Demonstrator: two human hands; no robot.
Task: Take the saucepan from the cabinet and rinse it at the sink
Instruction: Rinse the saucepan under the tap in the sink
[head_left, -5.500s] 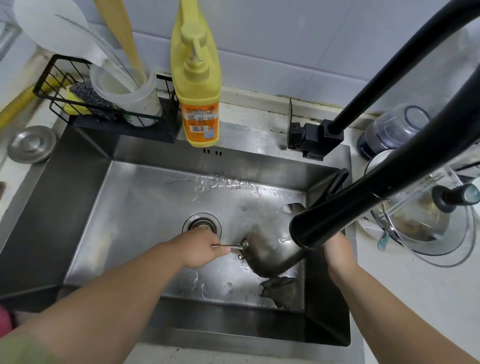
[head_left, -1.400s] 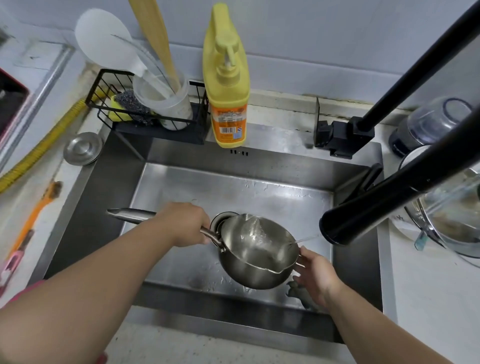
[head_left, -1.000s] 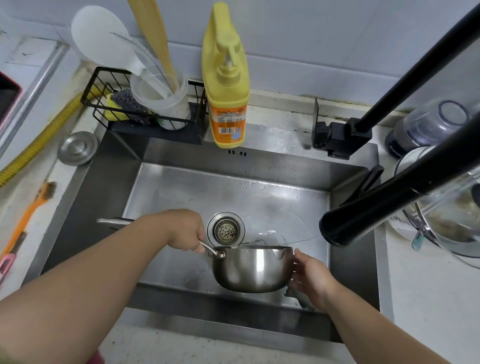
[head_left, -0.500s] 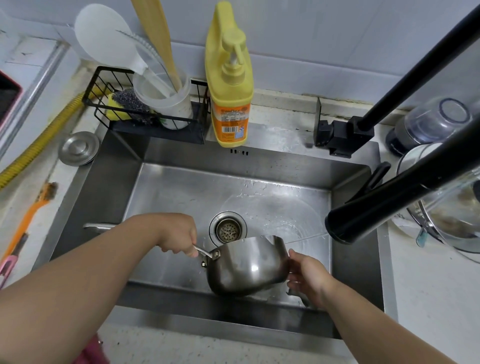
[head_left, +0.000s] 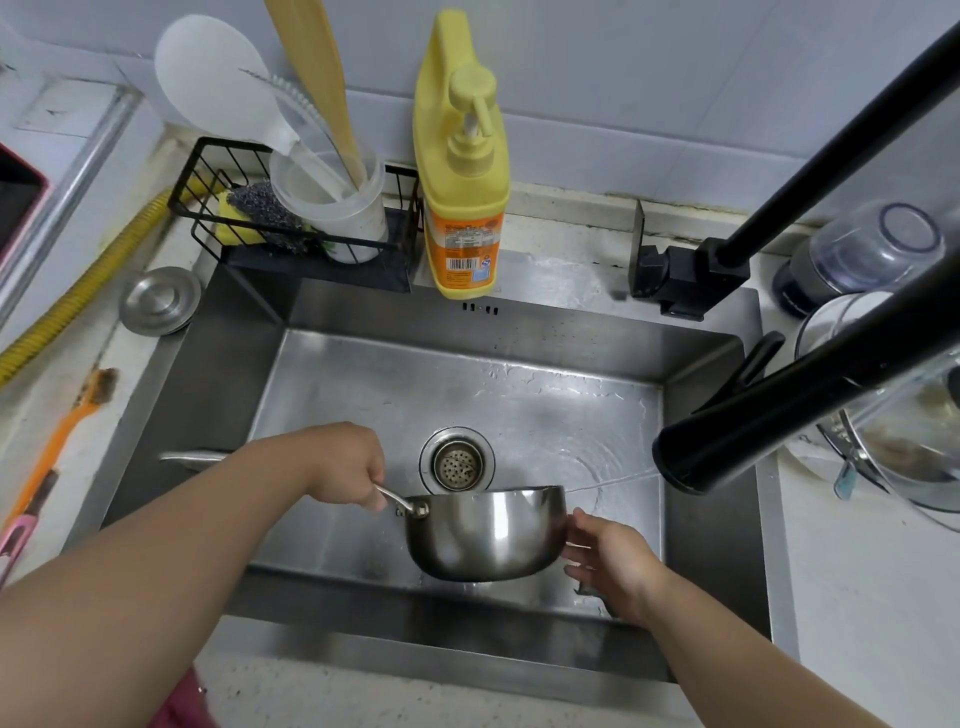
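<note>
A small steel saucepan (head_left: 483, 535) hangs over the front of the steel sink (head_left: 363, 395), its shiny outer wall facing me and its inside hidden. My left hand (head_left: 348, 467) is closed around its long handle, whose end (head_left: 182, 457) sticks out past my forearm to the left. My right hand (head_left: 613, 561) rests against the pan's right side, thumb near the rim and fingers below. The black tap spout (head_left: 727, 447) ends just right of the pan, and a thin line of water (head_left: 613, 480) runs from it toward the rim.
The drain strainer (head_left: 457, 462) lies just behind the pan. A yellow soap bottle (head_left: 462, 171) and a black wire rack (head_left: 296, 244) with a utensil cup stand on the back ledge. A pot with a glass lid (head_left: 909, 452) sits at the right, and a steel stopper (head_left: 158, 300) at the left.
The pan was tipped away with its base toward me half a second ago; it has swung back toward level. Both hands kept their hold and stayed over the sink's front.
</note>
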